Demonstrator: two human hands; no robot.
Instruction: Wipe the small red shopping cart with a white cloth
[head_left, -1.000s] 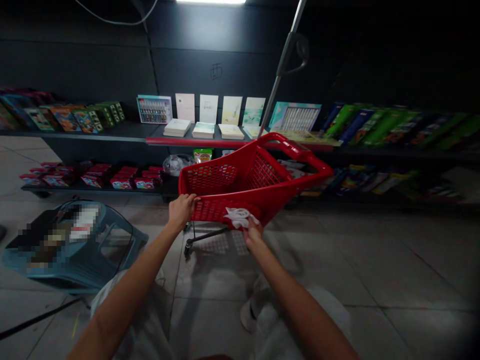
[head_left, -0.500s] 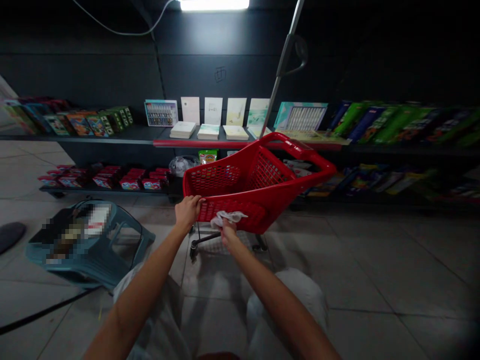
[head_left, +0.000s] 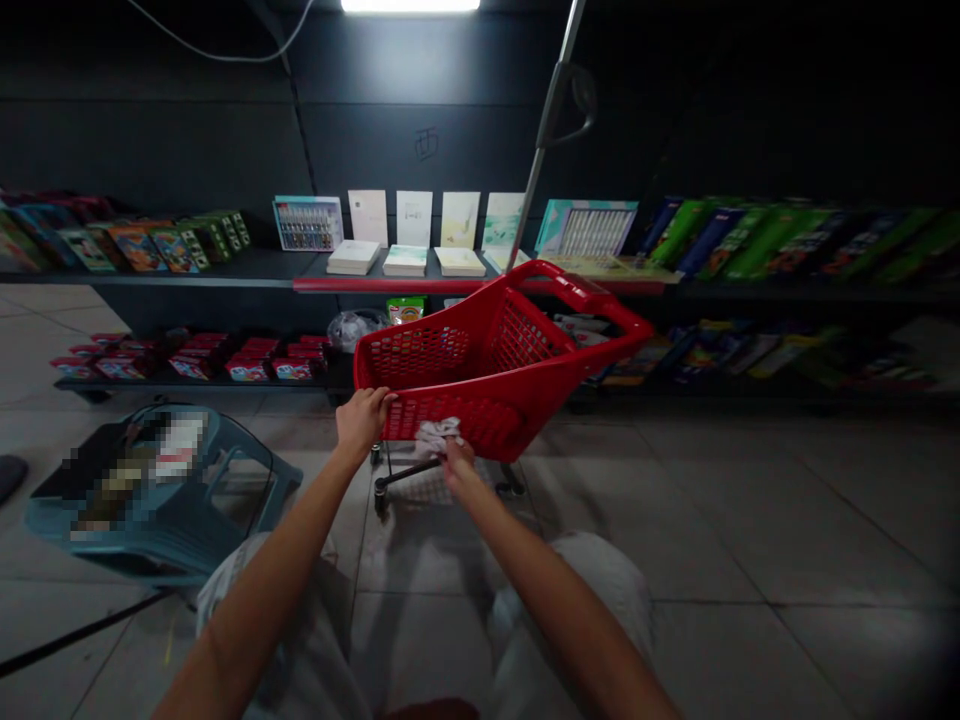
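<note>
From nine o'clock through twelve to three, dark metal shelving (head_left: pixel 360 125), with two stocked tiers in view. Below, from eight round to four o'clock, a floor of large grey tiles (head_left: pixel 712 520). At the centre of the clock face, close in front of the shelving, a red plastic shopping cart (head_left: pixel 501 428) with perforated sides, handle toward two o'clock, low end toward nine. At eight o'clock, well apart from the cart, a blue-grey plastic stool (head_left: pixel 187 520), load on top pixelated past telling. Between twelve and one, a slanting silver metal pole (head_left: pixel 529 190) with a dark looped handle.

On the upper shelf toward two o'clock, a row of leaning green and blue packets (head_left: pixel 750 240), blurred at the far end. Toward eleven, upright pale rectangular booklets (head_left: pixel 414 219) behind low white stacks (head_left: pixel 353 257). On the lower shelf at nine, piles of small red boxes (head_left: pixel 251 362).

At the cart's eight o'clock, the bare left hand (head_left: pixel 362 420), fingers curled down over the near rim, thumb hard to make out. At the cart's six o'clock, the bare right hand (head_left: pixel 459 462), fingers closed around part of a crumpled white cloth (head_left: pixel 437 436), bunched against the cart's near outer side.
</note>
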